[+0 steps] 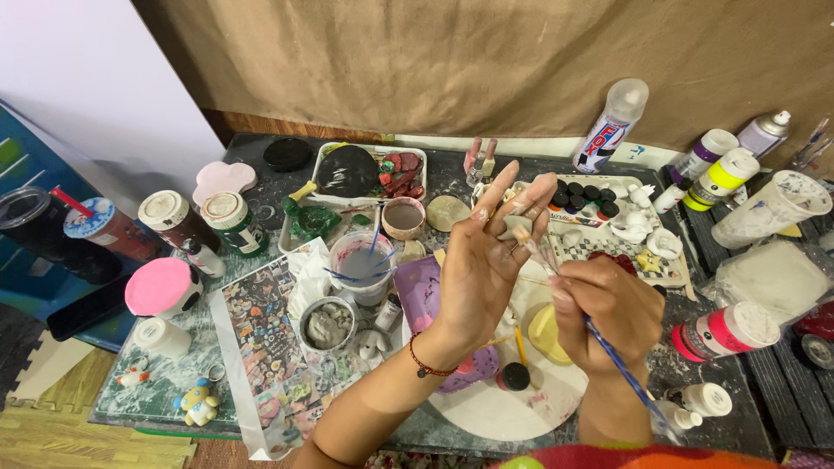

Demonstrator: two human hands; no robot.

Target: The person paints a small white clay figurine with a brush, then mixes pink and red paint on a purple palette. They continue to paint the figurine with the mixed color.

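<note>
A dark, paint-flecked table (269, 187) stands against a wall hung with brown cloth (486, 61), with a white wall and a blue surface at the far left and wooden flooring below the table's near corner. Far left of the fingers sit a dark tumbler (35, 230), two lidded jars (230, 221) and a pink-topped container (161, 288). Nearer lie a printed sheet (261, 339), a small bowl of grey clay (328, 326) and a cup of cloudy water (360, 265) holding brushes, with white trays (369, 174) behind it. The left hand (478, 269) is raised palm-up, its fingers (508, 195) pinching a small pale clay piece (514, 227) at their tips. Just right of it, the right hand (608, 308) grips a blue-handled brush (621, 369), whose tip touches the clay piece. Beneath both hands lies a round white board (504, 408). Beyond the fingers to the right stand a spray can (612, 126), paint bottles (725, 174), a clear plastic cup (769, 208) and a pink-banded bottle (725, 332).
</note>
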